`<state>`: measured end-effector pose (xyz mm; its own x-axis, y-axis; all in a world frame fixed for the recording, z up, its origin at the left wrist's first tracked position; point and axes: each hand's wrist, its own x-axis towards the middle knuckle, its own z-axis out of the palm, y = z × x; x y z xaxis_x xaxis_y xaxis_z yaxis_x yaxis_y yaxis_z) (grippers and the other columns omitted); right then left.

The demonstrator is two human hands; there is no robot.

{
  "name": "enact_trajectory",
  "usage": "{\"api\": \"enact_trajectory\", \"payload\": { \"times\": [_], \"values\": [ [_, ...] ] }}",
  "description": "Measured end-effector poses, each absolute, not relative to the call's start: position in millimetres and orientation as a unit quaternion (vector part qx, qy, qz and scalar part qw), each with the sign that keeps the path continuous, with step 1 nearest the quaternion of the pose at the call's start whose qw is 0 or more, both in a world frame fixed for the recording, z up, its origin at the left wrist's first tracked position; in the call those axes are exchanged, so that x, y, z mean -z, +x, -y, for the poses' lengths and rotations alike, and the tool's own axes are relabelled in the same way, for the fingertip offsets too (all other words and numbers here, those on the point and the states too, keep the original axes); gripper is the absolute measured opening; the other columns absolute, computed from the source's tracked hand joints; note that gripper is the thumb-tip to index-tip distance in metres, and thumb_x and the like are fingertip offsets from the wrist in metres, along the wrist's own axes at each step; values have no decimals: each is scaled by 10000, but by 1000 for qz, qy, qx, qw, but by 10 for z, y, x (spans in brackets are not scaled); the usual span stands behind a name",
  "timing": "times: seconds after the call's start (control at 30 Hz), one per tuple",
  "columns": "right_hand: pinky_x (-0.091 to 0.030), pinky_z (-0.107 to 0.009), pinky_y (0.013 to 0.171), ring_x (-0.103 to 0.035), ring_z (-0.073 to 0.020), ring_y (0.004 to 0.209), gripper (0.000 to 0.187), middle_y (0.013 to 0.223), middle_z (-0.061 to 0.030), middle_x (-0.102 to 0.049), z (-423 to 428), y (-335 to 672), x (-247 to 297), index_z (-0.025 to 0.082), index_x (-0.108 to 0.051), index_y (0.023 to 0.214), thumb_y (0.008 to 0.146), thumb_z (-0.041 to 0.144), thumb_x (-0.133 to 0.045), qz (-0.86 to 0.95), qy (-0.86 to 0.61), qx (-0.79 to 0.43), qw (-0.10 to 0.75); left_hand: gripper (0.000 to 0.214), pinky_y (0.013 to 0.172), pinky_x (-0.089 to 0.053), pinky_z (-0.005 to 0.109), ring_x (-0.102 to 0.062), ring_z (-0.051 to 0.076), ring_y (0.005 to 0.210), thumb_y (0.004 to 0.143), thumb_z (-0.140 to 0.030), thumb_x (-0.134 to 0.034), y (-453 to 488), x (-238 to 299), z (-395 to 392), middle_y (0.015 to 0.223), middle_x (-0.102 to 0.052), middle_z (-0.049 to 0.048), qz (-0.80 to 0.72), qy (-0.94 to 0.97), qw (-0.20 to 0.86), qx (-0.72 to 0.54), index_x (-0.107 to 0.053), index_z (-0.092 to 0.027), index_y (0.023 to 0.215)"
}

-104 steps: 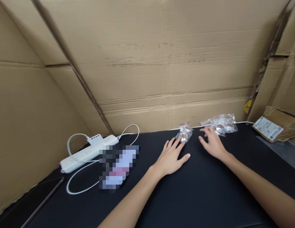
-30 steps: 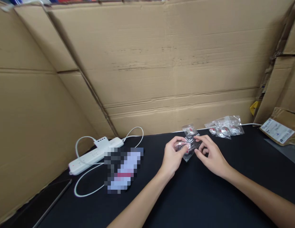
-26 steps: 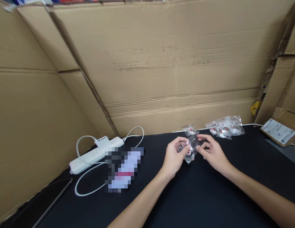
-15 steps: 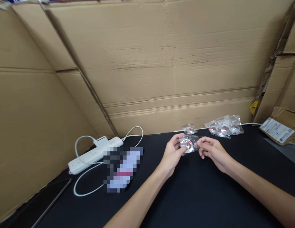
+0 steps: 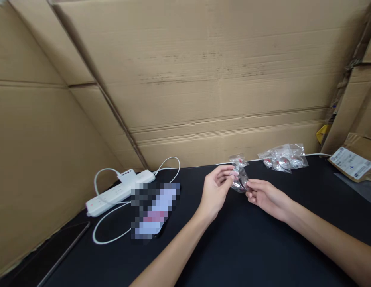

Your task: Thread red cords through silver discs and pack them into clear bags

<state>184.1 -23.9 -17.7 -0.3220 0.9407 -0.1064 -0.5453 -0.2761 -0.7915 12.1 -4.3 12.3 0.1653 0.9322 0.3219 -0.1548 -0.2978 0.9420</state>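
Left hand (image 5: 214, 189) and right hand (image 5: 267, 196) pinch opposite sides of one clear-bagged metal disc (image 5: 239, 183), tilted between them, toward far edge of surface (image 5: 248, 247).

Black table (image 5: 248, 247): power strip (image 5: 112, 193), packets (image 5: 283, 162)

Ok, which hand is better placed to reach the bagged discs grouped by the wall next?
Probably the right hand: it is nearer the bagged discs, while the left hand is farther off. Both hold the clear packet, so the right would likely need to let go first.
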Motion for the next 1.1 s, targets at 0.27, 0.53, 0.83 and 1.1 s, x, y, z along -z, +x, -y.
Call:
{"api": "enact_trajectory", "payload": {
  "times": [0.27, 0.53, 0.83, 1.1],
  "values": [
    [-427, -241, 617, -518, -102, 645, 201, 800, -22, -585, 236, 1835, 167, 147, -637, 846, 733, 232, -780, 368, -314, -718, 500, 304, 571, -528, 265, -627, 166, 673, 764, -326, -719, 62, -117, 11, 741, -652, 49, -351, 612, 518, -485, -668, -131, 993],
    [-435, -271, 591, -546, -122, 630, 220, 814, -61, -622, 137, 1951, 196, 152, -597, 764, 756, 303, -757, 373, -374, -655, 540, 216, 571, -551, 285, -640, 160, 575, 687, -318, -728, -103, -47, -195, 677, -666, 30, -436, 549, 474, -533, -615, -155, 774],
    [-405, -251, 550, -530, -121, 608, 205, 738, -40, -597, 91, 2024, 229, 145, -613, 741, 736, 269, -776, 354, -380, -645, 560, 243, 575, -444, 326, -622, 244, 560, 627, -271, -658, -388, -10, -323, 450, -586, 44, -659, 609, 235, -375, -528, -214, 429],
    [-373, -255, 519, -529, -128, 597, 213, 740, -51, -609, 133, 1981, 207, 142, -623, 751, 730, 298, -767, 370, -374, -656, 541, 295, 611, -437, 403, -665, 398, 775, 764, -422, -551, -454, -117, -280, 785, -703, 213, -733, 659, 3, -169, -653, -180, 629]
  ]
}}
